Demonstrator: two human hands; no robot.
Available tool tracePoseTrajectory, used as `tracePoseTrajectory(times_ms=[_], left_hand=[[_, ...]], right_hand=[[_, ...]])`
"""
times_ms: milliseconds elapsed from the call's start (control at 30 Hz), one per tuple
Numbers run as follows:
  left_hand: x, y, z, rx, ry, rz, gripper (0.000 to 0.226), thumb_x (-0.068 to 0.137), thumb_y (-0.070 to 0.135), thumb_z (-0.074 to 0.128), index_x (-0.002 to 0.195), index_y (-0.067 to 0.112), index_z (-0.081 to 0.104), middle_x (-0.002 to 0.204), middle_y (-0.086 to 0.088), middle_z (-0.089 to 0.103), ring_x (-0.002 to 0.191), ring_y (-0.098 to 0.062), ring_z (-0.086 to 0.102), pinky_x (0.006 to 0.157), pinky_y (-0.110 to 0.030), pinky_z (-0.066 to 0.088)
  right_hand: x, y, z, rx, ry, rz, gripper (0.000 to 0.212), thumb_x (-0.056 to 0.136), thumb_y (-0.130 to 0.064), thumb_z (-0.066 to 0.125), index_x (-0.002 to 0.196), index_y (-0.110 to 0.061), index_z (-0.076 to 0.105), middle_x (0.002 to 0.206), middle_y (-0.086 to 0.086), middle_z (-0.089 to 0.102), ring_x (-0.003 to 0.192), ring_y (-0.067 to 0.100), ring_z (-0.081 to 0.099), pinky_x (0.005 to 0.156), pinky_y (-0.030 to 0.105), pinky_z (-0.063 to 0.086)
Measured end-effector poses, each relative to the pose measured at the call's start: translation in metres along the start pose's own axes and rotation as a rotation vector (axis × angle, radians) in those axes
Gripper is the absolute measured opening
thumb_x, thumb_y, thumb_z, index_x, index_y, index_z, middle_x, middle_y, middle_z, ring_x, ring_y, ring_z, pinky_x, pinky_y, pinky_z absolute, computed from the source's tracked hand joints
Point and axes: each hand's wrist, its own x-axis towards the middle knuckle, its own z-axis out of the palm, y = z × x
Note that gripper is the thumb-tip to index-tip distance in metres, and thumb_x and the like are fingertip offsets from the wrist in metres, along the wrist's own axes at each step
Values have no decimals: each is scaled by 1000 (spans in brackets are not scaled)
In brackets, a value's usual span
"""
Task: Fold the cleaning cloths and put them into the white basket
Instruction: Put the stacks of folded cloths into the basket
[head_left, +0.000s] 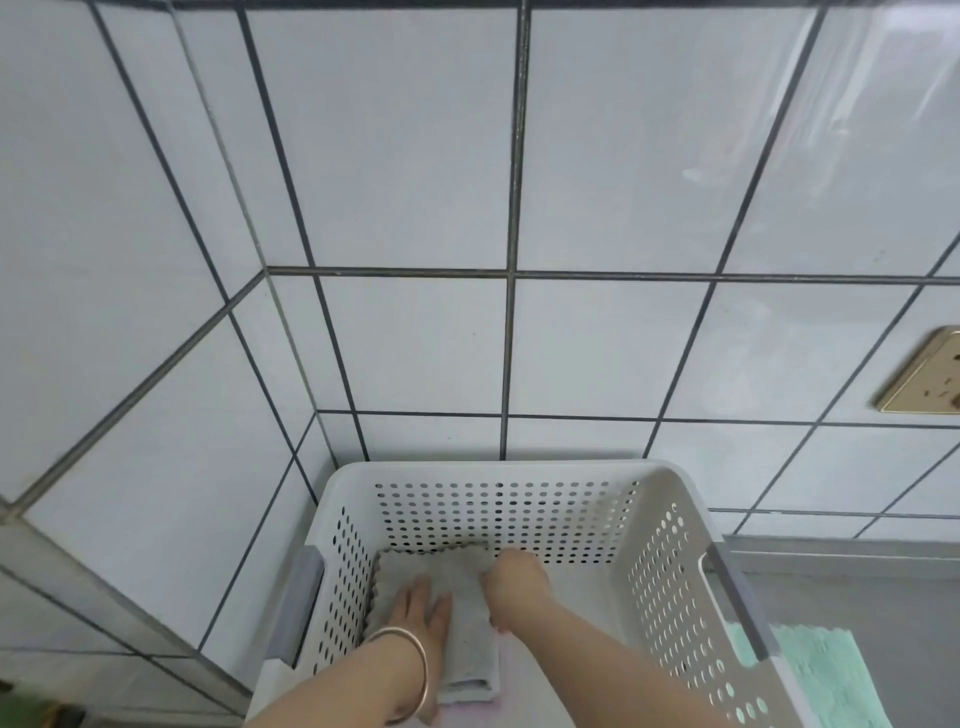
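Note:
A white perforated basket (670, 525) stands against the tiled wall corner at the bottom of the head view. Inside it, at the left, lies a folded grey cleaning cloth (470, 639) with a scalloped edge. My left hand (418, 610), with a bangle on the wrist, lies flat on the cloth with straight fingers. My right hand (517, 584) reaches into the basket and its curled fingers grip the cloth's right edge. A pale pink layer shows under the grey cloth at the bottom edge.
A mint green cloth (826, 675) lies on the grey counter right of the basket. A gold wall socket (922, 374) sits on the white tiled wall at the right. The basket has grey handles (740, 603) on both sides.

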Motion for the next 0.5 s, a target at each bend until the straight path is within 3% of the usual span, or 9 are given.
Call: tracePoseTrajectory(times_ms=[67,167,233,367,500], left_hand=[[4,-4,-8,-3,0,35,115,72,55,63,147,19,-16,156,-14,-17,145,-33,-10,118,-51,7],[12,-7,-16,5,-33,136,115,57,83,44,147,24,4,154,-14,4,142,-41,-1,115,-58,9],[9,-7,-18,48,-45,187,103,68,79,42,147,22,8,153,-12,7,141,-44,-3,114,-62,7],[8,-10,-13,-10,-2,49,112,73,61,61,147,25,-14,156,-13,-19,144,-35,-14,119,-50,3],[13,-7,-7,59,-23,1,107,74,57,62,148,26,-9,156,-16,-9,145,-34,-7,118,-50,-1]], right_hand=[[-9,-11,-7,-163,120,-148,33,92,-6,46,124,-7,47,113,13,57,113,27,56,81,29,48],[-24,-19,-2,-476,161,-464,38,92,-20,49,126,-5,44,130,14,44,121,31,44,93,40,42],[-24,-9,6,-625,119,-513,55,86,-32,57,131,-6,40,138,15,35,127,29,34,96,40,38],[-17,20,17,-582,-64,-362,97,77,-44,69,147,-10,12,156,17,4,140,29,19,107,40,31],[-15,29,19,-557,-139,-285,102,78,-49,67,149,-21,0,155,18,11,139,32,21,110,43,27]])
